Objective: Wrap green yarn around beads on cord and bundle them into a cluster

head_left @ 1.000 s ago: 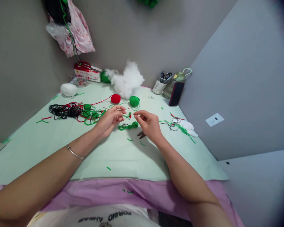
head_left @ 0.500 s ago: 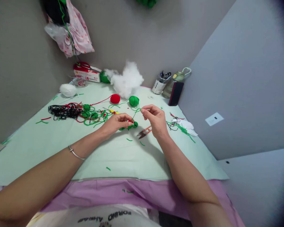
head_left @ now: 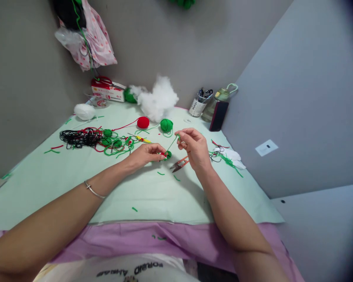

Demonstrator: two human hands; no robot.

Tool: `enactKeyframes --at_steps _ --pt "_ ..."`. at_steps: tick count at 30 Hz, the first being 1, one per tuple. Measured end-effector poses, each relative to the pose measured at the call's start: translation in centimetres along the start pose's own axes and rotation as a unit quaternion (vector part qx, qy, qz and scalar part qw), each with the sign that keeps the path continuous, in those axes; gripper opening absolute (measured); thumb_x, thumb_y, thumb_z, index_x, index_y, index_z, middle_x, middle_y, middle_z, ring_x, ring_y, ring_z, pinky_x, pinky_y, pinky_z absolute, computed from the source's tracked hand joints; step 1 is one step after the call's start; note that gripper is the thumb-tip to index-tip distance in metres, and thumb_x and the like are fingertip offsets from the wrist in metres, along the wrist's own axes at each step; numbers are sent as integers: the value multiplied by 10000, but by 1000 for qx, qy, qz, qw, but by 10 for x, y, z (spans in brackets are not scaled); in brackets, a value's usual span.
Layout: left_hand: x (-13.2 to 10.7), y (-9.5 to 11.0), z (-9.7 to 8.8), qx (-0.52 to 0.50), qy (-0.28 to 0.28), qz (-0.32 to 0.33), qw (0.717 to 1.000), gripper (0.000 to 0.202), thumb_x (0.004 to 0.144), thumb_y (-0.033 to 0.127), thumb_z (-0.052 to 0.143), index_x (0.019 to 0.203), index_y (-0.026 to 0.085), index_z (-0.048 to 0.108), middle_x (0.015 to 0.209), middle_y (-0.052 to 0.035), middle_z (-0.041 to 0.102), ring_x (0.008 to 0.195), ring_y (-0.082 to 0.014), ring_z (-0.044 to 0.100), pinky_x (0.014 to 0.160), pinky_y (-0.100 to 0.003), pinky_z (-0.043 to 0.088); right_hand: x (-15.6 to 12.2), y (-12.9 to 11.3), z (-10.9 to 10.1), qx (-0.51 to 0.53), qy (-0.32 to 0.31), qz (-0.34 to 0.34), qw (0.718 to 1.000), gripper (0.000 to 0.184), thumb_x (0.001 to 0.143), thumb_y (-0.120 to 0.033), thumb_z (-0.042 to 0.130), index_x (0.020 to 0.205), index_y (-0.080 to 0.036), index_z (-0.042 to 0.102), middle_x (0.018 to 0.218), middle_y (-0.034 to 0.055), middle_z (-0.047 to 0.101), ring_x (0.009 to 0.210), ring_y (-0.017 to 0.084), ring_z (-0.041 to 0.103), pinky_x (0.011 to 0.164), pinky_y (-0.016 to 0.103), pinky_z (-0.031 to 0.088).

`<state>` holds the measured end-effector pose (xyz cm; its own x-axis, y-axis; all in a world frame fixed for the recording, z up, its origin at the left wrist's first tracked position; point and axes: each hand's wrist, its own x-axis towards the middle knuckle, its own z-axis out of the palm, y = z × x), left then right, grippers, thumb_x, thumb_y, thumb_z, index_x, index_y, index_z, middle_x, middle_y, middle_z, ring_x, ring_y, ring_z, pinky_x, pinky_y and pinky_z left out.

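Observation:
My left hand (head_left: 145, 154) rests on the pale green mat (head_left: 76, 184), its fingers pinched on a small red and green crochet piece (head_left: 165, 154). My right hand (head_left: 194, 147) is raised a little above the mat, its fingertips pinched on a green yarn strand (head_left: 173, 144) that runs taut down to that piece. Whether a needle is in those fingers I cannot tell. Small orange-handled thread snips (head_left: 179, 163) lie on the mat just under my right hand.
A green yarn ball (head_left: 166, 125) and a red yarn ball (head_left: 143, 122) sit behind my hands. Tangled black, red and green yarn (head_left: 88, 139) lies left. White stuffing (head_left: 159, 100), a pen jar (head_left: 198, 105), a bottle (head_left: 219, 103) and a box (head_left: 108, 91) line the wall.
My right hand has risen and pulled the green strand up and to the right, uncovering the snips. My left hand has dropped onto the mat, pinching the small piece.

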<state>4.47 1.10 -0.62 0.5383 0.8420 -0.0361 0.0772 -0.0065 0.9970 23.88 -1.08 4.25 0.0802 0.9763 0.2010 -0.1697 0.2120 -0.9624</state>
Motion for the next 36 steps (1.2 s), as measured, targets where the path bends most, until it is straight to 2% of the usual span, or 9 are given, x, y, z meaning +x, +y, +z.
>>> enactKeyframes --at_steps 4,8,14,16,19,21,26,31,36 --pt "0 4 -3 14 65 12 998 399 753 486 744 1022 194 707 914 -41 700 772 -164 601 730 -311 449 1 -4 -1 19 -20 14 1000 286 769 -399 762 843 -216 556 813 -14 694 511 66 530 477 212 403" --pt "3 -6 -8 162 111 72 978 317 785 442 705 985 196 695 990 -60 689 884 -212 608 832 -361 458 2 -4 -4 -18 11 -24 999 286 776 -424 769 868 -207 607 660 -50 621 443 51 476 427 199 332" --pt "4 -20 -7 342 31 141 928 179 797 364 683 884 209 705 995 -70 677 1027 -280 564 920 -410 398 2 1 -5 -105 20 -67 992 288 807 -464 755 869 -201 657 553 -62 563 413 54 399 411 209 298" --pt "3 -16 -6 298 31 127 945 156 827 353 638 832 205 686 924 -54 679 956 -255 575 871 -384 404 2 2 -4 -120 12 -67 990 298 800 -473 761 847 -199 655 548 -60 552 426 58 408 417 208 306" --pt "1 -5 -5 132 28 67 989 199 826 400 648 840 202 661 821 -20 664 785 -193 574 753 -331 412 2 2 -3 -127 1 -57 990 304 788 -467 769 811 -194 637 543 -59 548 433 60 414 424 207 316" --pt "0 2 -4 27 22 31 999 223 804 414 688 870 202 661 818 -12 669 770 -174 584 746 -317 417 1 2 -2 -127 -9 -44 991 319 776 -476 773 802 -194 627 548 -58 552 440 63 419 429 208 331" --pt "-5 13 -5 -142 12 -15 990 201 774 346 753 883 199 670 856 -6 678 846 -168 639 873 -333 457 0 2 -2 -136 -38 -6 990 341 756 -492 776 791 -194 616 575 -54 552 474 72 446 454 214 371" --pt "-8 21 -7 -233 -19 -4 972 166 807 298 738 908 183 675 1008 -42 719 920 -167 664 1018 -387 460 0 4 -2 -130 -47 1 990 323 753 -456 795 763 -178 633 625 -42 557 520 66 465 469 206 360" --pt "-9 23 -8 -238 -30 -4 971 159 809 268 722 939 189 674 1013 -44 721 907 -164 667 1025 -413 472 -2 3 -1 -71 -83 54 993 365 710 -478 829 772 -170 644 1009 48 713 567 66 584 462 204 415"
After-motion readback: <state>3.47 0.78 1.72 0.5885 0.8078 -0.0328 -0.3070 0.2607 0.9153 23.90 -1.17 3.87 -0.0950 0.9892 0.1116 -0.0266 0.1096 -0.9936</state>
